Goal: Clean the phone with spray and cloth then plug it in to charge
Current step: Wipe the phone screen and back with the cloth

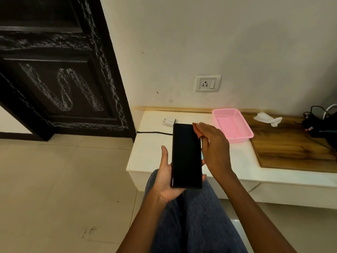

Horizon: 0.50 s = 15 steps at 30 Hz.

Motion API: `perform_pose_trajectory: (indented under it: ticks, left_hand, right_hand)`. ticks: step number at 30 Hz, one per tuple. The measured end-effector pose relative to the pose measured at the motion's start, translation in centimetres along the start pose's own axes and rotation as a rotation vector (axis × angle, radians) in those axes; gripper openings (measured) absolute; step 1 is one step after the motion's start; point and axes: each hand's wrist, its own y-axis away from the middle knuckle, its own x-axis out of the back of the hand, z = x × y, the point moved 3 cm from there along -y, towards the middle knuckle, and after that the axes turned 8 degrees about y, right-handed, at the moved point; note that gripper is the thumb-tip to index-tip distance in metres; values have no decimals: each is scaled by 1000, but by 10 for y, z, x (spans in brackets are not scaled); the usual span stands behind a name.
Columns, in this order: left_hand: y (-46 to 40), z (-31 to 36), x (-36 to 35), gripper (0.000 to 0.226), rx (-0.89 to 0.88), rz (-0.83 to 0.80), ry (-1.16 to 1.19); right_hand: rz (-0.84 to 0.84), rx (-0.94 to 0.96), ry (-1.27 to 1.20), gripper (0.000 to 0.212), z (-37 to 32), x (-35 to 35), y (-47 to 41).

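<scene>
jeans (197,216); white ledge (151,152); tiled floor (63,170)

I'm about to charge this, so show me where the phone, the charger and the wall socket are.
phone (186,156): head view, middle of its dark screen.
charger (170,121): head view, its white body on the ledge.
wall socket (205,83): head view, the pin holes on its plate.

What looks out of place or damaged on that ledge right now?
Nothing looks damaged or spilled. The only untidy item is a crumpled white tissue lying loose on the wooden board, beside the pink basket. The charger adapter lies unplugged below the wall socket.
</scene>
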Motion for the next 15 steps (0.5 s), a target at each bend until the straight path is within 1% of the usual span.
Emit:
perform_pose_trajectory:
  ticks: [4, 11, 15]
  left_hand:
    - [0, 1, 5, 82, 9, 30, -46]
    - [-3, 0, 2, 69, 10, 38, -123]
    - [-3, 1, 1, 71, 28, 24, -141]
  right_hand:
    - [-32, 123, 151, 43, 1, -5, 4]
    - [-26, 167, 275, 51, 3, -7, 4]
    - [-42, 212, 316, 56, 1, -8, 6]
